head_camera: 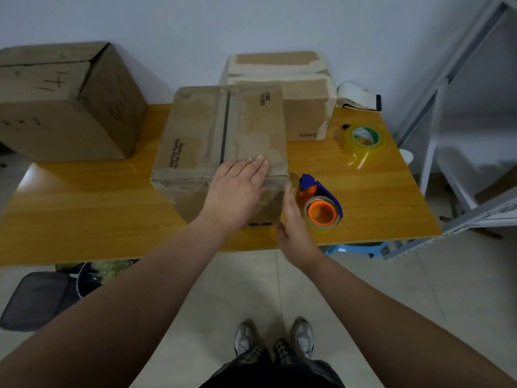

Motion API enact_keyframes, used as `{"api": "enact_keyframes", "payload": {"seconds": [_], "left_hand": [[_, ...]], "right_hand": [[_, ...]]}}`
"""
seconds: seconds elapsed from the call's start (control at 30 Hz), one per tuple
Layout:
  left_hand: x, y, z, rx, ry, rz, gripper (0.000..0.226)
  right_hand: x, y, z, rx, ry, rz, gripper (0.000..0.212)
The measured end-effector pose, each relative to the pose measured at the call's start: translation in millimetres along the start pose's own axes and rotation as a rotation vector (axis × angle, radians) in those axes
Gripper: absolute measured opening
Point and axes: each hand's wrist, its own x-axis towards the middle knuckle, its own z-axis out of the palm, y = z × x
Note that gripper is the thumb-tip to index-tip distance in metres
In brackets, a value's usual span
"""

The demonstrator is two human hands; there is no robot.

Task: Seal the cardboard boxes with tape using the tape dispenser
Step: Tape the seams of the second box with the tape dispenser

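Fingers (253,167) of left hand (237,189): straight, close together, pressed flat on the near right top of the middle cardboard box (207,130), grasping nothing. Right hand (293,225): edge-on, fingers extended and unclenched along the box's near right corner, slightly blurred, holding nothing. Box: worn brown corrugated card, rectangular, scuffed and patchy with tape residue, dark seam down the top between closed flaps, black print on the left flap; stands mid-table. Tape dispenser (321,204): blue plastic frame, orange hub, clear roll; lies on its side on the table (84,205) just right of the box, beside the right hand. Table: glossy honey-coloured wood-grain laminate. Spare roll (363,140): clear yellowish tape, green-printed core, far right. Large box (64,107): plain card, handwritten marks, far left. Rear box (282,79): banded in pale tape, behind the middle one
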Motion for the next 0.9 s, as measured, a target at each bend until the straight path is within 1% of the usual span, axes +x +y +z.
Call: {"api": "enact_keyframes", "payload": {"seconds": [0.03, 0.1, 0.17, 0.23, 0.27, 0.33, 0.4, 0.5, 0.57, 0.6, 0.67, 0.77, 0.83, 0.9], "left_hand": [[0, -1, 0, 0.007, 0.005, 0.005, 0.048], [0, -1, 0, 0.006, 0.008, 0.006, 0.048], [0, -1, 1, -0.001, 0.007, 0.005, 0.049], [0, -1, 1, 0.0, 0.001, 0.007, 0.049], [0, -1, 2, 0.0, 0.0, 0.007, 0.05], [1, -1, 2, 0.0, 0.002, 0.006, 0.05], [1, -1, 3, -0.007, 0.003, 0.012, 0.05], [1, 0, 5, -0.022, 0.007, 0.002, 0.05], [1, -1, 7, -0.029, 0.017, -0.011, 0.049], [1, -1, 8, -0.034, 0.022, -0.016, 0.049], [2, -1, 9, -0.038, 0.026, -0.016, 0.049], [5, -1, 11, -0.044, 0.022, -0.015, 0.049], [4, 0, 13, -0.038, 0.02, -0.031, 0.05], [3, 0, 15, -0.02, 0.022, -0.039, 0.053]], "right_hand": [[0, 3, -8, -0.048, 0.028, -0.008, 0.082], [6, 4, -24, -0.104, 0.112, -0.025, 0.062], [16, -2, -36, -0.098, 0.184, -0.014, 0.037], [28, -9, -41, -0.08, 0.196, 0.013, 0.02], [33, -12, -42, -0.076, 0.187, 0.019, 0.019], [40, -13, -40, -0.07, 0.16, 0.044, 0.03], [45, -11, -36, -0.084, 0.119, 0.113, 0.036], [53, -8, -32, -0.178, 0.034, 0.197, 0.046], [61, -15, -40, -0.257, -0.002, 0.182, 0.053], [65, -21, -47, -0.293, -0.015, 0.158, 0.053], [72, -36, -63, -0.354, -0.018, 0.112, 0.045], [71, -47, -74, -0.355, 0.048, 0.084, 0.039], [63, -45, -67, -0.331, 0.083, 0.066, 0.039], [56, -39, -57, -0.35, 0.083, 0.042, 0.046]]}}
